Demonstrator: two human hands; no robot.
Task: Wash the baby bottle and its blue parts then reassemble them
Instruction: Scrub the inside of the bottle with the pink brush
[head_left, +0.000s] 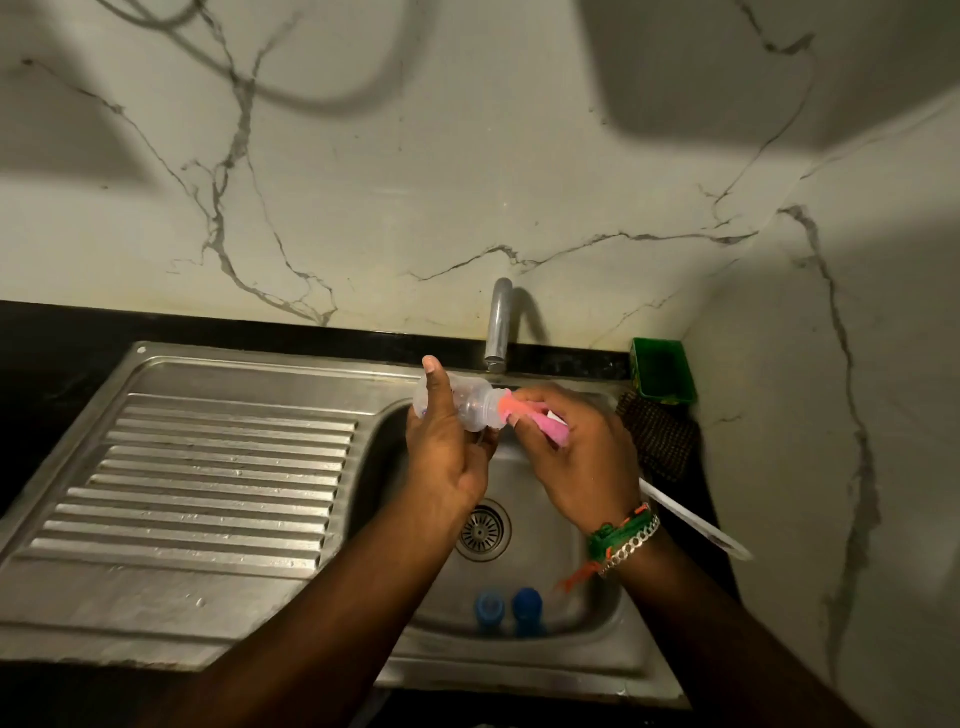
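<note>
1. Both hands are held over the sink (249, 613) basin, below the tap (497, 327).
2. By the left hand (447, 447), the clear baby bottle (470, 408) is gripped, lying sideways.
3. By the right hand (576, 457), a pink brush (524, 418) is gripped, its tip at the bottle's mouth.
4. Two blue parts (509, 608) are seen standing side by side in the basin.
</note>
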